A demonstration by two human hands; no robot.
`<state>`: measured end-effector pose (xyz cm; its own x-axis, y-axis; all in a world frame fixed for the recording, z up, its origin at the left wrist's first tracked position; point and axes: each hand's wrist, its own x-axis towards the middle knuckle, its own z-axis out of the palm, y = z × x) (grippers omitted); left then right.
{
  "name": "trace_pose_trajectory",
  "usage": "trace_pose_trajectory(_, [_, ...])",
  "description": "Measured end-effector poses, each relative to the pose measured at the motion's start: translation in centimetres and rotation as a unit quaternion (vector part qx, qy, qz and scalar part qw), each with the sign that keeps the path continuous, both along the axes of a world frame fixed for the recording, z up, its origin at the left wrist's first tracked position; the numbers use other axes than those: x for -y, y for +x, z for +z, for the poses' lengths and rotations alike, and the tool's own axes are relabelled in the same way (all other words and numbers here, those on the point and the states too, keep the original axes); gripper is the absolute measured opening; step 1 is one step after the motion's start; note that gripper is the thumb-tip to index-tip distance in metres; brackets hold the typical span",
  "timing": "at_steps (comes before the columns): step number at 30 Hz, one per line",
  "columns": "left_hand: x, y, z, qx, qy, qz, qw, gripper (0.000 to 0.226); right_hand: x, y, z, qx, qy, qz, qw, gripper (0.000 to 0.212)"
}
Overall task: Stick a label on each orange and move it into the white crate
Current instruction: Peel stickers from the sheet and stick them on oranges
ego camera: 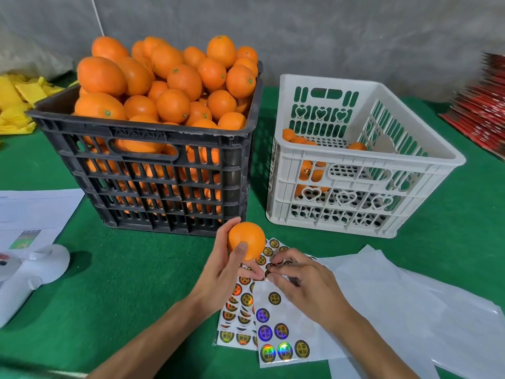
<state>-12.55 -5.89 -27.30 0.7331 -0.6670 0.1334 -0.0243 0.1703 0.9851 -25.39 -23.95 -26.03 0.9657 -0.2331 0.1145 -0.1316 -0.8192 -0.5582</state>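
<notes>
Green felt covers the counter [131, 269], and a grey wall rises behind it. On the left stands a black crate [147, 173] heaped above its rim with oranges [164, 77]. Just to its right, with a narrow gap between them, sits the white crate [363, 170], holding only a few oranges [300, 140] on its floor, mostly toward its left side.

In front of the two crates, above the counter, the left hand [226, 272] holds one orange [246, 240]: the thumb lies across its near face and the other fingers curl round its far side. No label shows on the side that faces the camera.

Right beside it, the right hand [303, 283] is lowered onto the label sheets [273, 324], which lie overlapping on the felt. Its fingers are bent, with thumb and forefinger tips drawn together at a round label [270, 266] near the top of the upper sheet; whether the label is already lifted from the sheet cannot be told. The labels are shiny round ones, gold and purple, and many places on the sheets are already bare.

Sheets of white paper [410, 310] spread out to the right of the labels. At the left edge lie printed papers [32, 212] and a white plastic object [30, 277]. Yellow foam nets [19, 99] are piled at the far left behind the black crate, and a stack of red packaging [483, 102] sits at the far right.
</notes>
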Motion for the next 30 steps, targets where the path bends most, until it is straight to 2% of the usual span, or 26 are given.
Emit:
trace_pose_trajectory(4, [0.0,0.0,0.0,0.017,0.007,-0.004,1.0,0.056,0.1,0.2,-0.3,0.016,0.016,-0.009,1.0,0.019])
trace_pose_trajectory(11, [-0.3,0.2,0.3,0.051,0.01,-0.023,0.998,0.061,1.0,0.4,-0.4,0.038,0.107,0.012,0.993,0.01])
trace_pose_trajectory(19, [-0.4,0.0,0.4,0.072,0.018,-0.045,0.996,0.063,0.8,0.2,1.1,0.013,0.008,0.062,0.998,0.017])
trace_pose_trajectory(22, [-0.4,0.1,0.5,0.073,0.022,-0.046,0.996,0.064,0.9,0.2,1.8,0.004,0.003,0.08,0.997,0.025])
trace_pose_trajectory(30, [-0.3,0.0,0.4,0.072,0.021,-0.046,0.996,0.063,1.2,0.7,2.1,0.004,-0.026,0.108,0.994,0.022])
